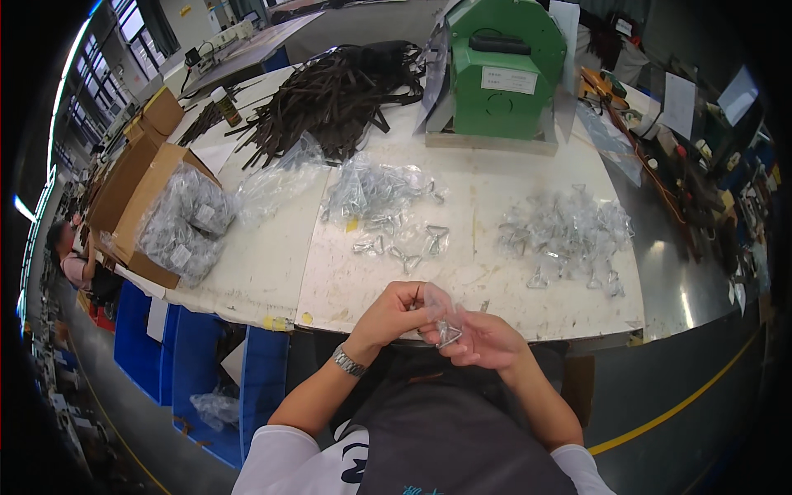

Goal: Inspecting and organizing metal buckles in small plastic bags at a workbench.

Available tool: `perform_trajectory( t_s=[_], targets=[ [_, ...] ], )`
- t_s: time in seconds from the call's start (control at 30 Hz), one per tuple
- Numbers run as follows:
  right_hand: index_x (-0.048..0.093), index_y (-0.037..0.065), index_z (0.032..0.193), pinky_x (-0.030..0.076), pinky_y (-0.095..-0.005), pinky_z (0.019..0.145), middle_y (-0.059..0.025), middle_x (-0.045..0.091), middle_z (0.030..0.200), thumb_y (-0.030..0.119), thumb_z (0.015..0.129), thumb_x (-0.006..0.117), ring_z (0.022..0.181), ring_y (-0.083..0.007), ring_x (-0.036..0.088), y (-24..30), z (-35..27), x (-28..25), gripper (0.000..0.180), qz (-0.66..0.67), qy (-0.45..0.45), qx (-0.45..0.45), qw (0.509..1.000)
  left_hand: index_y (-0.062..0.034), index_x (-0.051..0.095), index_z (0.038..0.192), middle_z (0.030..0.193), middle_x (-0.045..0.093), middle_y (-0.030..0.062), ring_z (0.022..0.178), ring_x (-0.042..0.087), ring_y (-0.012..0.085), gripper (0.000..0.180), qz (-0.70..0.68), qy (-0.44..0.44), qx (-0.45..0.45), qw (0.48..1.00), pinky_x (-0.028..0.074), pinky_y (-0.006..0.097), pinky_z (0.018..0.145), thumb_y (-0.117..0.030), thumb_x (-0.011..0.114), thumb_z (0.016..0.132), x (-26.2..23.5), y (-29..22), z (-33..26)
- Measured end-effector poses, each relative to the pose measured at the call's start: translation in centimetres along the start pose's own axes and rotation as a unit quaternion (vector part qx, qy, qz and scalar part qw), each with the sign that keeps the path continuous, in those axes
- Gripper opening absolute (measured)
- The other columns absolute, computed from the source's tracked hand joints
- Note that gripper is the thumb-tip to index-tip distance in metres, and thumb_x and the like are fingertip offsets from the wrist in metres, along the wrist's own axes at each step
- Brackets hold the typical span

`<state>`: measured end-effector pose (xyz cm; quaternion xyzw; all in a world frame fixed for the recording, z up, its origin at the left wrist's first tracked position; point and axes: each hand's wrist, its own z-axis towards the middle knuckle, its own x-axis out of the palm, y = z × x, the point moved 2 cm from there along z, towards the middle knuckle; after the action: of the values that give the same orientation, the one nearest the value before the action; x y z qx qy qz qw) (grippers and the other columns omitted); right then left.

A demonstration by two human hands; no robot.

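Over the table's front edge my two hands are together at a small metal triangular buckle in a thin clear plastic bag. My left hand is closed, pinching the bag with thumb and forefinger. Curled under the buckle is my right hand, which holds it from the right side. Beyond the hands lies a pile of bagged metal buckles, with a few loose ones on its near side. Another spread of buckles in clear bags covers the right part of the table.
A green machine stands at the table's back. Dark straps are heaped to its left. An open cardboard box of bagged parts sits at the left edge. Blue bins stand below. Far left is another person.
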<state>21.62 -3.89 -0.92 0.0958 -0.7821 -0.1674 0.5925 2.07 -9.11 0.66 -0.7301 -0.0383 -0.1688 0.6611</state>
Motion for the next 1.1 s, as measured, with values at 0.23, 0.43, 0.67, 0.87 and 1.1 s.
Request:
perform_trajectory(
  t_s=[0.23,0.43,0.67,0.87,1.1],
  targets=[
    [0.064,-0.005,0.126,0.031,-0.0172,0.052,-0.001,0.065,0.097,0.026,0.111,0.059,0.057,-0.002,0.039,-0.2,-0.3,-2.3,0.035,-0.09,-0.054,-0.096,0.99,-0.0008,0.063,0.14,0.094,0.069,-0.0007,0.073,0.057,0.0033,0.041,-0.009,0.001,-0.073,0.997,0.045,0.02,0.064,-0.01,0.068,0.1,-2.4,-1.2,-0.1],
    [0.07,-0.001,0.109,0.031,-0.0183,0.052,0.0006,0.064,0.089,0.023,0.11,0.061,0.059,-0.0011,0.041,0.2,-2.0,0.5,0.026,-0.298,-0.137,-0.168,0.93,-0.0041,0.05,0.156,0.105,0.072,0.0035,0.074,0.055,0.0074,0.049,0.249,-0.023,-0.002,0.968,0.05,0.023,0.07,-0.006,0.051,0.108,-2.3,-3.1,-1.4],
    [0.072,-0.002,0.102,0.043,-0.0279,0.058,0.0008,0.067,0.076,0.018,0.108,0.059,0.063,-0.0082,0.054,0.1,-1.3,1.8,0.025,-0.5,-0.235,-0.226,0.802,-0.0084,0.039,0.163,0.095,0.075,0.0051,0.066,0.053,0.0076,0.06,0.16,0.072,-0.116,0.978,0.049,0.023,0.064,0.001,0.043,0.104,1.8,-2.7,-2.2],
    [0.07,-0.001,0.098,0.048,-0.0328,0.063,-0.0111,0.071,0.079,0.013,0.105,0.06,0.065,-0.0186,0.063,-0.8,-0.3,2.0,0.019,-0.598,-0.294,-0.292,0.687,-0.0057,0.054,0.152,0.084,0.074,0.0049,0.062,0.054,0.0068,0.046,0.141,0.009,-0.102,0.985,0.044,0.022,0.056,-0.004,0.049,0.107,1.1,-0.2,-0.9],
    [0.071,-0.001,0.1,0.05,-0.0371,0.065,-0.0139,0.073,0.081,0.011,0.103,0.063,0.068,-0.0272,0.068,1.6,-0.5,1.1,0.014,-0.585,-0.331,-0.279,0.685,-0.0024,0.063,0.14,0.074,0.069,0.0105,0.064,0.065,0.0186,0.039,0.391,-0.095,0.139,0.905,0.051,0.031,0.063,-0.004,0.059,0.101,0.2,0.6,1.9]
  ],
)
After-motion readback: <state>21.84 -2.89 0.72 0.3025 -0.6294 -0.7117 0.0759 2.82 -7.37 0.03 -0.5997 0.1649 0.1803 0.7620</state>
